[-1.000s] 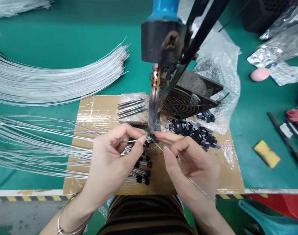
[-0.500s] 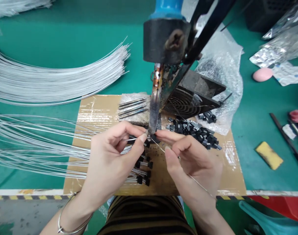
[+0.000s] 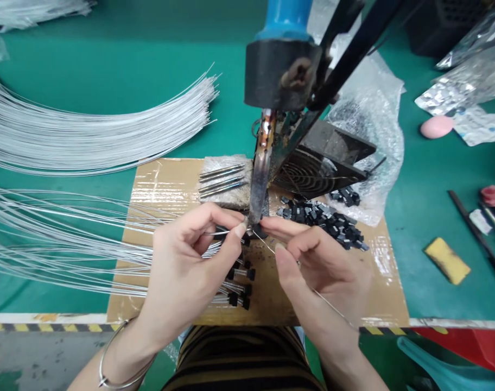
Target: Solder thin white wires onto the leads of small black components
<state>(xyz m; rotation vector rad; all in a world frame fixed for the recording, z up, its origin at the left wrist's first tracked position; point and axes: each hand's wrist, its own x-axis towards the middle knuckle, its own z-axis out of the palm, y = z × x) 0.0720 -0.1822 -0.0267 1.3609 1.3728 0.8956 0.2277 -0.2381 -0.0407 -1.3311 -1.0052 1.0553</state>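
Observation:
Under the tip of a mounted soldering iron point(image 3: 260, 187), my left hand point(image 3: 194, 260) pinches a thin white wire point(image 3: 218, 233) between thumb and forefinger. My right hand point(image 3: 321, 277) grips a strand of solder wire point(image 3: 264, 243) that runs up to the iron's tip and trails back across the palm. The right fingertips are close beside the tip. What exactly sits at the joint is too small and partly hidden by the fingers. Below the left hand lie several wires ending in black connectors point(image 3: 241, 274) on the cardboard point(image 3: 272, 304).
A heap of small black parts point(image 3: 324, 217) lies right of the iron, before a black fan point(image 3: 312, 168). Metal rods point(image 3: 221, 179) rest on a pad behind my left hand. A large wire bundle point(image 3: 109, 136) spreads at left. A yellow sponge point(image 3: 446, 259) lies at right.
The iron's handle appears slightly farther right and lower in the picture, with a small shift of the view. Both hands keep nearly the same pose at the tip.

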